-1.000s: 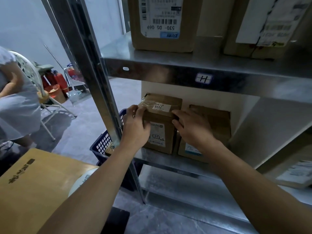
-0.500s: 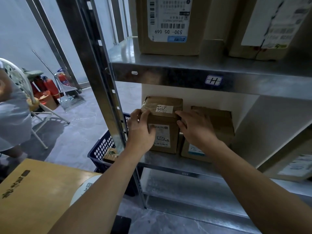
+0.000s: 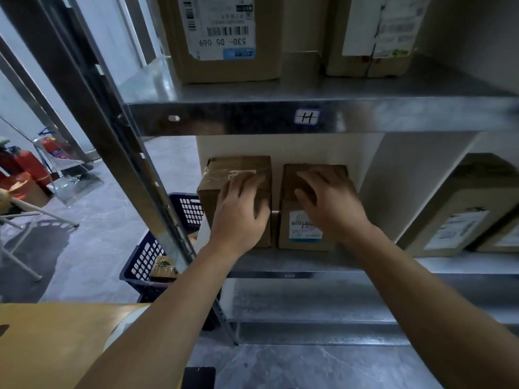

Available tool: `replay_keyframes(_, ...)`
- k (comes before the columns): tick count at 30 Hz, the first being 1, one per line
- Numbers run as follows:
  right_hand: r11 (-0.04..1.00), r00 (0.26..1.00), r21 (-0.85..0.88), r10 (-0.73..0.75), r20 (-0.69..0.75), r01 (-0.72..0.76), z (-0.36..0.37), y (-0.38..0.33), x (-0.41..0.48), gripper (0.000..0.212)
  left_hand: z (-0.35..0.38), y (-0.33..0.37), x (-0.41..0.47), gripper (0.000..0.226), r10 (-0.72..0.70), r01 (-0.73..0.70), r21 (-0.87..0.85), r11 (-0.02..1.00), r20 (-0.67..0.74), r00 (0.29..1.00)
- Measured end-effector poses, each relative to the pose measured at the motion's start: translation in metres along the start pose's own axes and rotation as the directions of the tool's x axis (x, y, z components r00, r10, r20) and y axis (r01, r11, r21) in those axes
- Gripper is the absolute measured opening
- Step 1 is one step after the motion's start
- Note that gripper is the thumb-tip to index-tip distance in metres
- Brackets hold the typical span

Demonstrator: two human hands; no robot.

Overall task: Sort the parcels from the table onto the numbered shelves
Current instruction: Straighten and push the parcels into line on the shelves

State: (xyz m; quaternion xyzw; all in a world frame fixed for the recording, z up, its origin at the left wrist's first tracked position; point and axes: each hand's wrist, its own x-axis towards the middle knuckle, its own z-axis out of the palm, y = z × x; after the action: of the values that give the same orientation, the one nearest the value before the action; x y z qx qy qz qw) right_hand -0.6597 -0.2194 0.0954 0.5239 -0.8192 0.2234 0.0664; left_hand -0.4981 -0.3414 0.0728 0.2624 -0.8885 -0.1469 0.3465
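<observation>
Two brown cardboard parcels stand side by side on the middle metal shelf [image 3: 295,263]. On the left parcel [image 3: 224,171], which has a small white sticker on top, my left hand [image 3: 241,211] lies flat against the front and top, fingers spread. My right hand [image 3: 328,200] rests the same way on the right parcel [image 3: 304,234], above its white and blue label. Neither hand wraps around a parcel. The two parcels are nearly touching, with a narrow gap between them.
The shelf above carries a sticker marked "H" [image 3: 307,117] and two larger parcels [image 3: 222,37] [image 3: 376,37]. Another parcel [image 3: 460,217] stands at the right of the middle shelf. The rack's upright post [image 3: 120,141], a blue basket [image 3: 146,259], the wooden table [image 3: 56,341] and fire extinguishers [image 3: 25,164] lie to the left.
Both hands were gripping the left parcel's sides. The parcel now stands further back on the shelf; my left hand has slid onto its front and my right hand has moved to the right parcel.
</observation>
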Motion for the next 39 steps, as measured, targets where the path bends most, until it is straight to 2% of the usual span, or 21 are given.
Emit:
replay_keyframes(5, 0.992, 0.992, 0.017, 0.127, -0.018, -0.127, -0.015, 0.032, -0.030, 0.044, 0.025, 0.031, 0.001, 0.040, 0.093, -0.086, -0.103, 0.991, 0.068, 0.993)
replay_keyframes(9, 0.973, 0.975, 0.066, 0.218, 0.045, -0.221, -0.021, 0.052, -0.046, 0.048, 0.045, 0.047, 0.002, 0.038, 0.086, -0.077, -0.108, 0.991, 0.083, 0.993)
replay_keyframes(16, 0.945, 0.971, 0.238, 0.198, 0.132, -0.225, -0.014, 0.064, -0.038, 0.051, 0.052, 0.052, 0.005, 0.045, -0.116, 0.119, -0.049, 0.992, 0.066, 0.991)
replay_keyframes(19, 0.935, 0.973, 0.282, 0.181, 0.146, -0.216, -0.005, 0.069, -0.032, 0.050, 0.052, 0.055, 0.003, 0.048, -0.134, 0.138, -0.038, 0.990, 0.097, 0.986)
replay_keyframes(24, 0.922, 0.984, 0.343, 0.162, 0.077, -0.179, 0.003, 0.081, -0.030, 0.046, 0.059, 0.062, 0.006, 0.050, -0.179, 0.183, -0.009, 0.983, 0.154, 0.972)
replay_keyframes(29, 0.902, 0.978, 0.378, 0.187, 0.097, -0.210, 0.003, 0.090, -0.026, 0.047, 0.063, 0.070, 0.010, 0.052, -0.177, 0.184, -0.021, 0.983, 0.184, 0.967)
replay_keyframes(39, 0.907, 0.979, 0.369, 0.182, 0.088, -0.202, 0.005, 0.090, -0.025, 0.046, 0.064, 0.067, 0.011, 0.055, -0.194, 0.194, 0.020, 0.981, 0.209, 0.959)
